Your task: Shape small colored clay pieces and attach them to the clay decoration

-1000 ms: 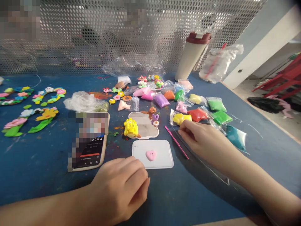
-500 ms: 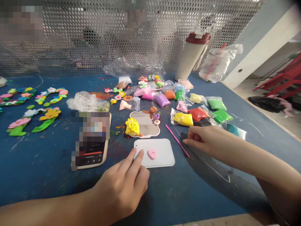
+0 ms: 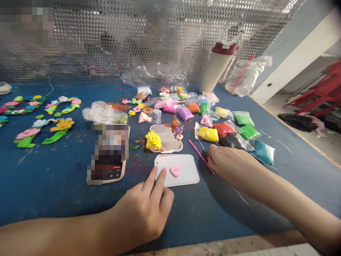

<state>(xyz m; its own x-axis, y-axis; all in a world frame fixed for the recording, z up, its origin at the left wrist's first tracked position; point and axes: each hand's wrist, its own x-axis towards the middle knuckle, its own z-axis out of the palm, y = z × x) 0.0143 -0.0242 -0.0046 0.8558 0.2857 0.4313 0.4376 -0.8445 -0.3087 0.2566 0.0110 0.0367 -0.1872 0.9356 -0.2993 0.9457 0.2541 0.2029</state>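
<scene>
A white board lies on the blue table with a small pink clay piece, marked by dark dots, on it. Two stretched fingers of my left hand rest on the board's left edge, the others curled beneath. To the right, my right hand has its fingers pressed together by a pink stick. A thin pale rod runs up to those fingertips; what they grip is mostly hidden. Behind the board is a framed plate with a yellow clay figure at its left.
Left of the board lies a phone. Bagged clay, such as a yellow pack and a teal pack, spreads behind my right hand. A tumbler stands by the perforated metal screen. Clay flower pieces lie far left.
My right hand's fingers have closed in further beside the pink stick. The view has shifted slightly; my left hand keeps its place at the board's edge.
</scene>
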